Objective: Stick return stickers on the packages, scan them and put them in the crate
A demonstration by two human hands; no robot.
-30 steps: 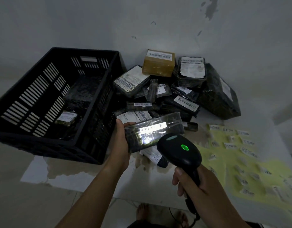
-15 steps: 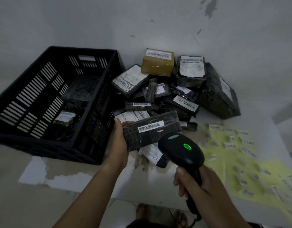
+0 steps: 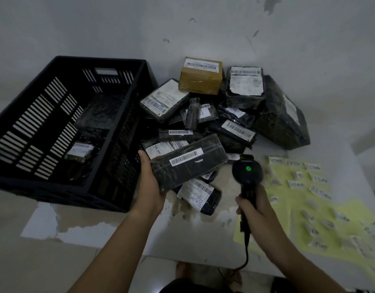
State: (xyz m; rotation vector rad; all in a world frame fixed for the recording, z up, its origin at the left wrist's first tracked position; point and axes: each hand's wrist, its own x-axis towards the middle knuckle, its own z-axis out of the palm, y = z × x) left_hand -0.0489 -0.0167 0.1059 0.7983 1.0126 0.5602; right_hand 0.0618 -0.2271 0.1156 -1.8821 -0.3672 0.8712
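The left hand grips a long black package by its near left end, with the thumb on top and the other fingers under it. The package is held in the air above the surface, just in front of the pile of packages. Its long axis runs from the near left up to the far right, and the far right end is a little higher. A white barcode label lies on its top face along the same axis and faces upward.

The right hand is wrapped closed around the handle of a black scanner. The scanner stands nearly upright, just to the right of the package and not touching it. Its head points away from the person, and a green light shows on it. A cable hangs down from the handle.

The black crate stands on the left of the surface, with its long axis from near left to far right. Inside it lies a small package with a white sticker that reads RETURN, near the left wall. A larger dark package lies deeper in the crate.

On the right lies a yellow sheet with many white return stickers; some of them are blurred.
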